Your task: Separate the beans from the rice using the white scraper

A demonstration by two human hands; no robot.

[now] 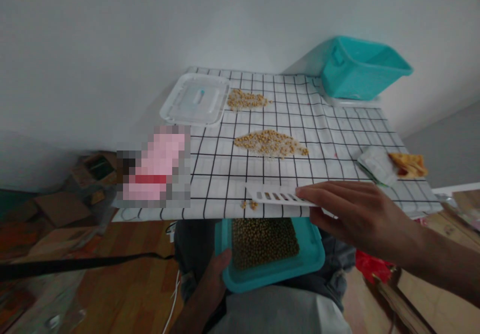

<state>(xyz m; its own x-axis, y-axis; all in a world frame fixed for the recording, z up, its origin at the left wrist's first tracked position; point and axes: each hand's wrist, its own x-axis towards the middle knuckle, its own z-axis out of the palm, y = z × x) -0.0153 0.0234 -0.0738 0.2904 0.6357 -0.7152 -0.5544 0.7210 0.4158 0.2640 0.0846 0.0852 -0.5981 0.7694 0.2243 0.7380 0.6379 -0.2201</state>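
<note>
My right hand (348, 211) grips a white slotted plastic scraper (277, 195) lying flat near the front edge of the checked table (330, 139). A few beans (250, 204) lie just left of the scraper's end. My left hand (215, 276) holds a teal tray (311, 259) full of beans (264, 241) below the table edge, over my lap. Two heaps of beans rest on the cloth: a larger bean pile (270, 143) in the middle and a smaller bean pile (245, 99) further back.
A clear white lid (195, 99) lies at the back left. A teal tub (360, 69) stands at the back right corner. A white packet (377, 164) and an orange wrapper (408, 164) sit at the right edge. A blurred pink patch (153, 166) covers the left edge.
</note>
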